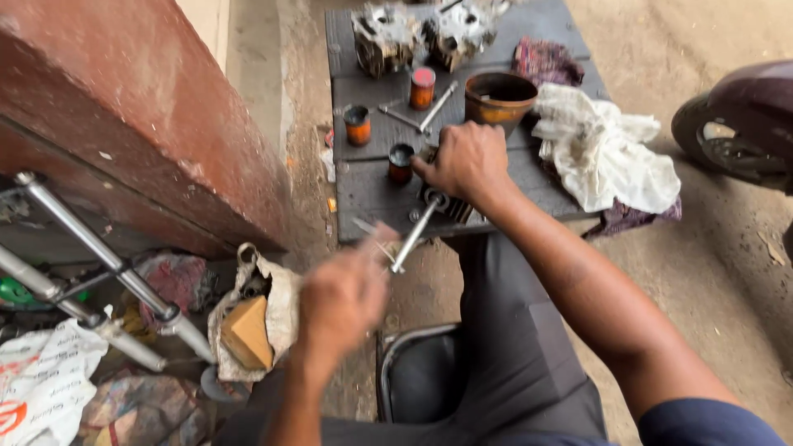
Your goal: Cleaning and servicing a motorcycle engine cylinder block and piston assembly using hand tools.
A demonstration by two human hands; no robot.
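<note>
Head view: worn on the head, looking steeply down and forward – close over the lap.
Reach: to the dark wooden bench (372,186), its far edge perhaps cropped.

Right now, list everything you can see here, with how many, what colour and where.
bench: one, dark grey, centre.
engine parts: two, grey metal, far end of bench.
small cans: three, orange, left part of bench.
bowl: one, brown, right of the cans.
white rag: one, right edge of bench.
patterned cloth: one, dark red, behind the bowl.
metal rod: one, silver, near edge of bench.
fork tubes: two, silver, lower left.
wooden block: one, tan, in a sack, lower left.
left hand: blurred, beside the rod's end.
right hand: pressing down on a part on the bench.
</note>
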